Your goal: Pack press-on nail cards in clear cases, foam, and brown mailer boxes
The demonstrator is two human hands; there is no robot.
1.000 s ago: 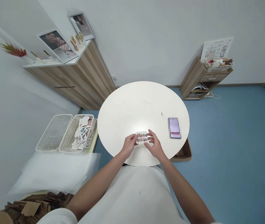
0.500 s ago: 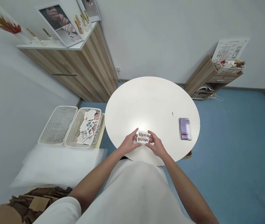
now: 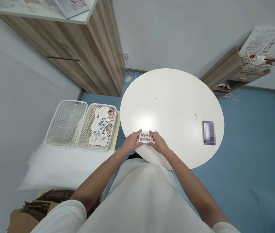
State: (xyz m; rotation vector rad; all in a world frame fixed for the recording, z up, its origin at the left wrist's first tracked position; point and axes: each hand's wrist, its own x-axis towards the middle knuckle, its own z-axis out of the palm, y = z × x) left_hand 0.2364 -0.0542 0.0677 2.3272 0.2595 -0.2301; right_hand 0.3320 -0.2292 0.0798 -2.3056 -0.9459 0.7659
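Note:
A small card of press-on nails [image 3: 145,137], with two rows of patterned nails on white, is held level over the near edge of the round white table [image 3: 173,103]. My left hand [image 3: 132,141] grips its left edge between thumb and fingers. On the opposite edge, my right hand [image 3: 159,142] pinches it the same way. Both hands are closed on the card, and its underside is hidden from me.
To the left, a white basket [image 3: 84,129] holds many similar nail cards, beside a basket of clear plastic pieces [image 3: 66,123]. White sheets [image 3: 64,165] lie in front of them. A blurred purple item [image 3: 208,133] rests on the table's right side. Behind stands a wooden cabinet [image 3: 103,48].
My view has tilted down and shifted left, so the table sits farther right in the picture. Both hands still hold the card of nails.

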